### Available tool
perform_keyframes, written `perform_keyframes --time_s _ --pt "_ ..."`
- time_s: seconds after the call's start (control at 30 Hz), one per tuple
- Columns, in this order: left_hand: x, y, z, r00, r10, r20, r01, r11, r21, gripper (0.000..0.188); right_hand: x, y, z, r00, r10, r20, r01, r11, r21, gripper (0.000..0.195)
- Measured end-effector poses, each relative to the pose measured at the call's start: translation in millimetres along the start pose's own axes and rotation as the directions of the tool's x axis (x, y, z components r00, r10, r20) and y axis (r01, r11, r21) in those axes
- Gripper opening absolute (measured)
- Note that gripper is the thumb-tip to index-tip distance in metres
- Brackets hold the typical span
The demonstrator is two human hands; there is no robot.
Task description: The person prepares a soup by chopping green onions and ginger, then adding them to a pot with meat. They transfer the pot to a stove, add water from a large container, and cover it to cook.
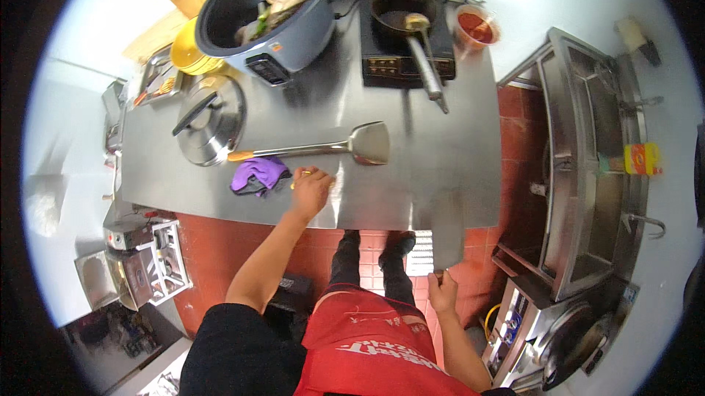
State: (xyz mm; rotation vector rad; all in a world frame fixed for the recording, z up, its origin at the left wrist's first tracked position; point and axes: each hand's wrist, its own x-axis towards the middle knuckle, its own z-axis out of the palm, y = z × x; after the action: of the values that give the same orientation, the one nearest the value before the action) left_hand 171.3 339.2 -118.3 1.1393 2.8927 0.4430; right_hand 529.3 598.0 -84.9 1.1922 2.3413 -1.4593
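Note:
My right hand [442, 290] grips the handle of a wide-bladed cleaver [449, 236] in front of the steel table. Its blurred blade points away from me, and the far end overlaps the table's front edge. Over the steel worktop [440, 159], near that edge, is my left hand [312, 191] with curled fingers and a ring. Its palm is hidden, so I cannot tell whether anything is in it. Just left of this hand lies a crumpled purple cloth [261, 174]. Beyond both lies a wok spatula [369, 144] with a wooden grip, its blade to the right.
Behind stand a large electric cooker [308, 46] holding food, an induction hob [377, 71] with a saucepan [380, 8], and a tub of red sauce [475, 27]. A pot lid [201, 134], yellow bowls [184, 52] and utensil tray [176, 85] are left. A steel rack [559, 165] stands right.

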Motion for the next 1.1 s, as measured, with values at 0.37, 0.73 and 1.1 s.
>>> perform_keyframes --time_s 0.37,0.73,1.1 --pt "78.0 184.8 101.3 0.994 0.101 -0.038 -0.106 0.849 -0.518 0.021 15.8 13.2 -19.9 0.998 0.061 -0.008 -0.061 0.996 -0.058 0.034" --pt "27.1 151.7 45.5 0.965 -0.262 -0.018 0.194 0.755 -0.627 0.032 54.1 4.2 16.8 0.998 -0.033 -0.048 0.019 0.964 -0.264 0.041" --pt "34.4 166.5 47.5 0.961 -0.275 -0.03 0.178 0.697 -0.695 0.027 56.4 20.4 6.5 0.988 -0.076 -0.135 0.047 0.977 -0.21 0.036"
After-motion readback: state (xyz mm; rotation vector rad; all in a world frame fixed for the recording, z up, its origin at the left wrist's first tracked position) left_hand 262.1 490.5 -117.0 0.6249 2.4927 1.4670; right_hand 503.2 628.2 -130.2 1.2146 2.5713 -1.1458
